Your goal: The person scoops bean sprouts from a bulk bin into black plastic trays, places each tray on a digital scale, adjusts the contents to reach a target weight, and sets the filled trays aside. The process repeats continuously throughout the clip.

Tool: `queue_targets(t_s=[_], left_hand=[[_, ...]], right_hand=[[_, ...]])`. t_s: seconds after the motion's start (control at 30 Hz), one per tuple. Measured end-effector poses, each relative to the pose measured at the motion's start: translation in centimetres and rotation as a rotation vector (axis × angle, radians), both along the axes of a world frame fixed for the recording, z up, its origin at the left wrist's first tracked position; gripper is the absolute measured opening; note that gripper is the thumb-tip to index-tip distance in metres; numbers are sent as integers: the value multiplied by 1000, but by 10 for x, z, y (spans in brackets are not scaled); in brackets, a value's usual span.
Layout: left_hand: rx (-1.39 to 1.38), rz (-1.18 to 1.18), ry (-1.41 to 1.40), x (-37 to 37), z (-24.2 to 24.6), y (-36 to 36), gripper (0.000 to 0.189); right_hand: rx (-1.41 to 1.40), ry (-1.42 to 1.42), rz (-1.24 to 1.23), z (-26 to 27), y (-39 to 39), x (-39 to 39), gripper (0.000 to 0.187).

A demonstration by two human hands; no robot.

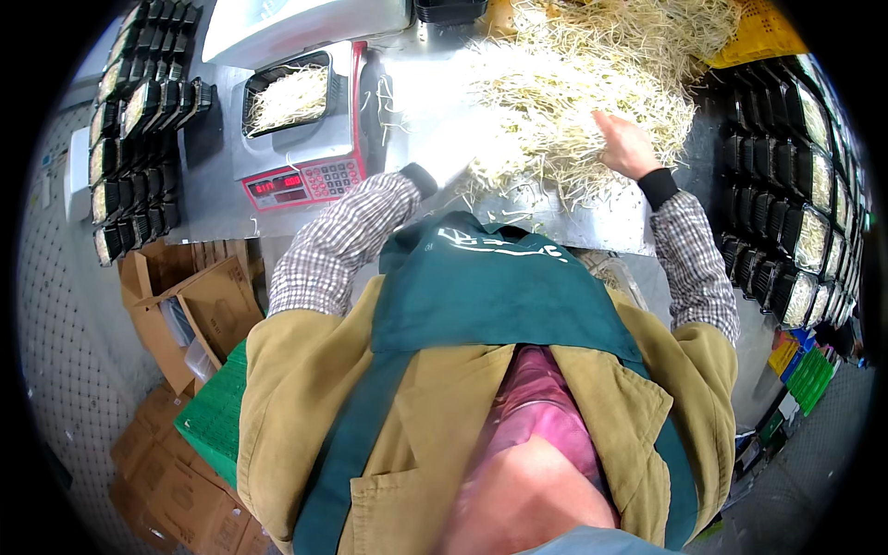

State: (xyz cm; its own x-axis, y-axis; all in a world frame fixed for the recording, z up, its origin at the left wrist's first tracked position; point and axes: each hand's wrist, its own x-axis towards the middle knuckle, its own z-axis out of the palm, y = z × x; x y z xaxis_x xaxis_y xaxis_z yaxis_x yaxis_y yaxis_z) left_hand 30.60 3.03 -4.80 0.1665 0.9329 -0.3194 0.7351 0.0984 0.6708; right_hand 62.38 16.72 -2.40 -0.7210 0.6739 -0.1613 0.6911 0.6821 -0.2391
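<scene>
A large heap of bean sprouts (pixel 555 104) lies on the metal table before me. My right hand (pixel 626 147) rests against the heap's right side. One finger points up over the sprouts; the other fingertips are hidden, so I cannot see if it grips any. Strong glare washes out my left hand (pixel 454 149), which is near the heap's left edge; its fingers cannot be made out. Left of it, a red-framed digital scale (pixel 305 149) bears a black plastic tray (pixel 334 87) partly filled with sprouts (pixel 291 98). The scale's display is lit.
Stacks of filled black trays stand at the left (pixel 139 159) and right (pixel 770 180). A white box (pixel 305 28) and empty black trays (pixel 451 10) are behind the scale. A yellow crate (pixel 760 35) sits back right. Cardboard boxes (pixel 222 305) and a green crate (pixel 215 409) are below left.
</scene>
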Motion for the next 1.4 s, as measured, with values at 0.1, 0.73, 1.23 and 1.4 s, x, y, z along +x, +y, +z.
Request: queue_targets(t_s=[0.1, 0.73, 1.23, 1.4], left_hand=[[2, -48, -23, -1, 30, -10, 42], [275, -126, 480, -4, -61, 64, 36], [104, 173, -197, -46, -50, 38, 40], [150, 132, 106, -53, -49, 37, 46]], right_hand=[[-54, 136, -121, 20, -10, -4, 64], [26, 36, -124, -77, -36, -117, 85], [-269, 223, -48, -8, 15, -50, 39], [-221, 450, -108, -37, 6, -149, 43]])
